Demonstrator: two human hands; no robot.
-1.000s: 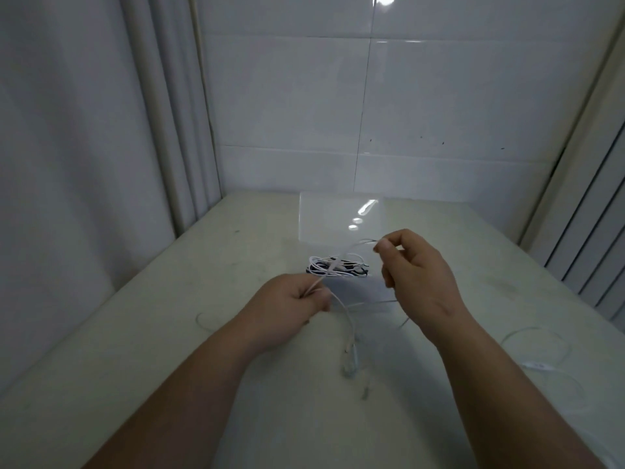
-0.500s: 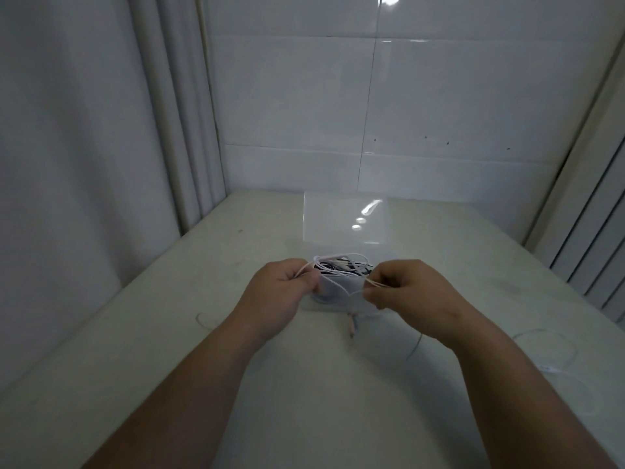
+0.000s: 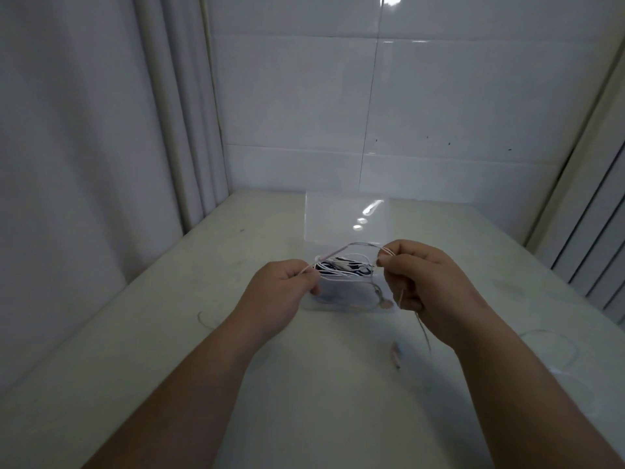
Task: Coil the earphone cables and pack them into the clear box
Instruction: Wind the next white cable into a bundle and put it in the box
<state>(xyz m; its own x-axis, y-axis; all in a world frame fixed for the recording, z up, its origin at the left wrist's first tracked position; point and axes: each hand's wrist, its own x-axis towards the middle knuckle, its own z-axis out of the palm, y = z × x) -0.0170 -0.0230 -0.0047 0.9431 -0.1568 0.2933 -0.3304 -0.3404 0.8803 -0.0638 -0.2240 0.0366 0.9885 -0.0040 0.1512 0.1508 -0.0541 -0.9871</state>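
Note:
A thin pale earphone cable (image 3: 351, 246) stretches in loops between my two hands above the table. My left hand (image 3: 280, 294) pinches one end of the loops, and my right hand (image 3: 422, 282) pinches the other end at its fingertips. A loose tail of the cable (image 3: 424, 333) hangs below my right hand, and a plug or earbud (image 3: 395, 354) dangles near the table. Behind my hands stands the clear box (image 3: 348, 301), its lid (image 3: 345, 218) raised open at the back. Coiled black and white cables (image 3: 341, 267) lie inside it.
Another white earphone cable (image 3: 558, 346) lies loose on the table at the right. A short bit of wire (image 3: 204, 319) lies at the left. Tiled walls close in behind and to the left, and a slatted panel (image 3: 595, 252) stands on the right.
My right hand has swung out to the right and up, drawing the cable loop wider between my hands. The hanging tail has shortened compared with a second ago.

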